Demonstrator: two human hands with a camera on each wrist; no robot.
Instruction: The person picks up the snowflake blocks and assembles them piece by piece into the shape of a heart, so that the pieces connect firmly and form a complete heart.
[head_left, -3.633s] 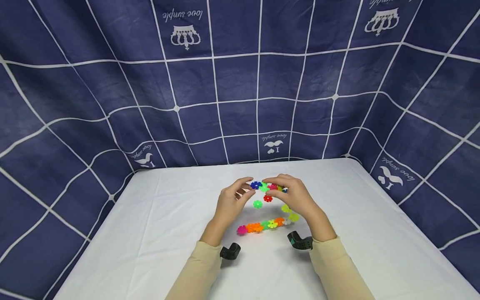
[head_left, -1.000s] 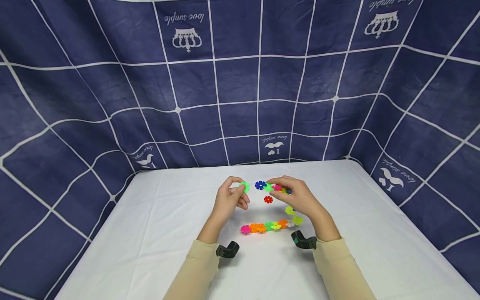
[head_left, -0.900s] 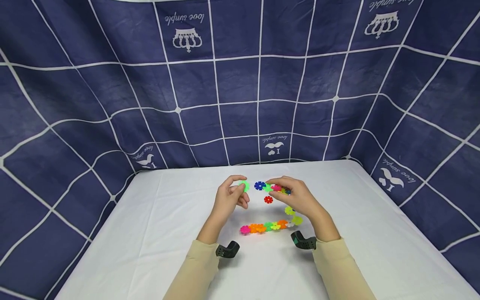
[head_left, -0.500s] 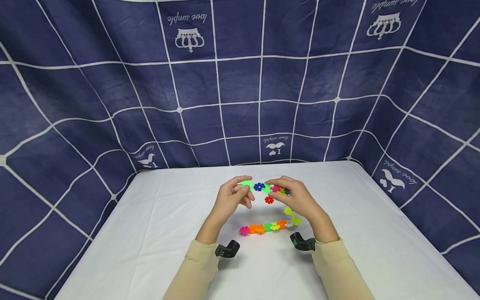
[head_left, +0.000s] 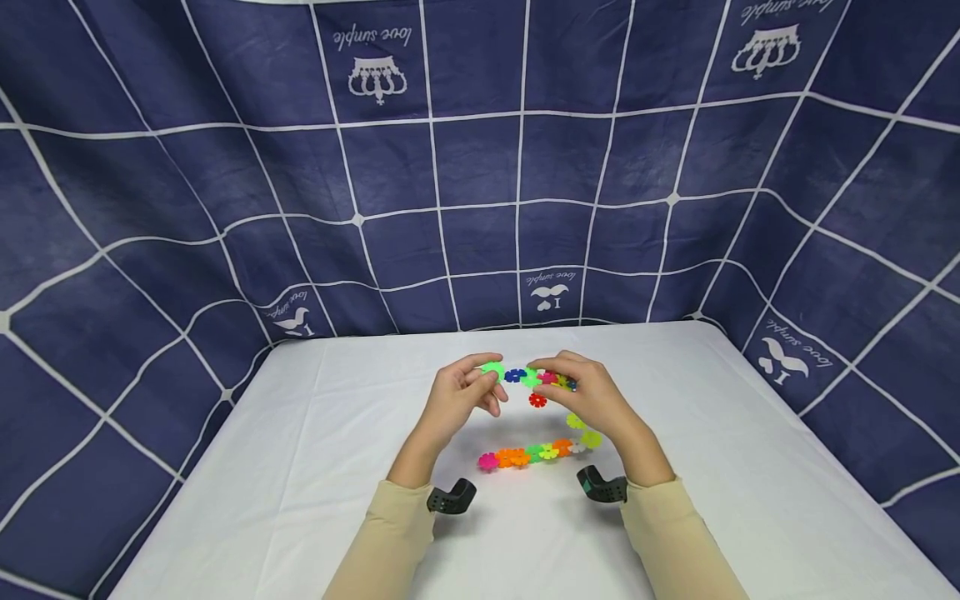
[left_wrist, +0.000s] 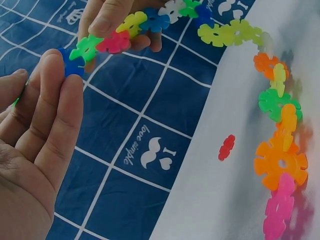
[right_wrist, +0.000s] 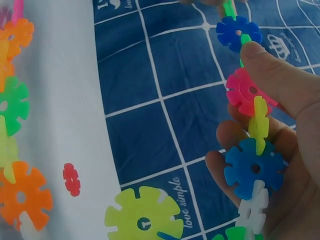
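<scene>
My left hand (head_left: pixel 459 396) pinches a bright green snowflake disc (head_left: pixel 492 371) between thumb and fingers. The disc's edge meets a blue snowflake disc (head_left: pixel 514 376) at the raised end of a chain of interlocked discs; I cannot tell how deeply it is slotted in. My right hand (head_left: pixel 592 393) pinches that chain at its green disc (right_wrist: pixel 243 52), right beside the blue one. From there, pink (right_wrist: pixel 250 92), yellow, blue and white discs run along under the right palm. The chain bends down to the table and continues to a pink end disc (head_left: pixel 488 461).
A loose red disc (head_left: pixel 537 400) lies on the white table (head_left: pixel 337 467) within the chain's curve. Blue checked cloth (head_left: pixel 480 167) hangs behind and at both sides. Black wrist cameras (head_left: pixel 452 497) sit below both hands.
The left hand picked up the green disc that lay on the table and brought it right, against the blue disc. The right hand keeps its grip on the chain, barely moving.
</scene>
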